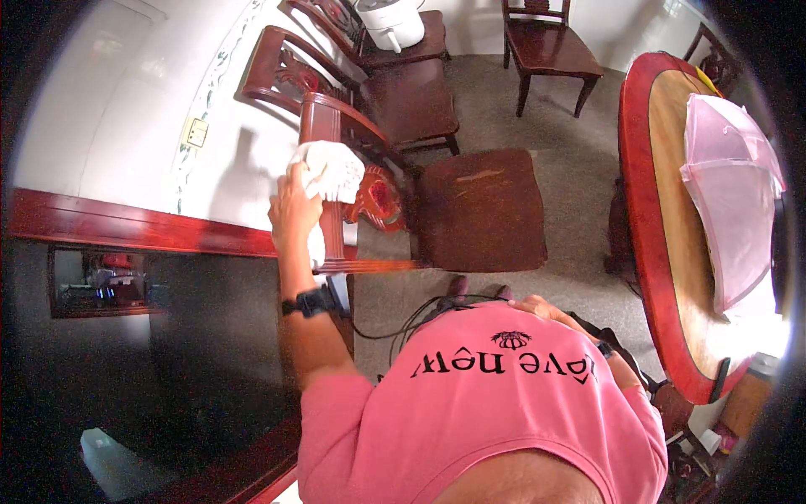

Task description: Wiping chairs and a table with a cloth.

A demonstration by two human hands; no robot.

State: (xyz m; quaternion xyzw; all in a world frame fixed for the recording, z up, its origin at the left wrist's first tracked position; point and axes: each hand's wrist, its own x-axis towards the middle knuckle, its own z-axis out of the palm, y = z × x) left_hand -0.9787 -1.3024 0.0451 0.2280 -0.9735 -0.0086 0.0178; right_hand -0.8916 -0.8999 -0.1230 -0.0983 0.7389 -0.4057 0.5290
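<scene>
My left hand (294, 206) is closed on a white cloth (334, 170), which is pressed against the top of a dark red wooden chair's back (326, 223). Part of the cloth hangs below the hand along the outer side of the backrest. The chair's brown seat (483, 210) faces right and carries a pale scuff mark. My right hand (541, 309) lies at the front of my pink shirt (504, 403), its fingers loosely out and partly hidden by the shirt; nothing shows in it.
More dark red chairs (411, 101) line the wall, one bearing a white appliance (391, 23). To the right stands an oval table (659, 227) with a pink mesh food cover (730, 193). Black cables (411, 323) hang by my waist. A dark glossy panel (210, 336) fills the left.
</scene>
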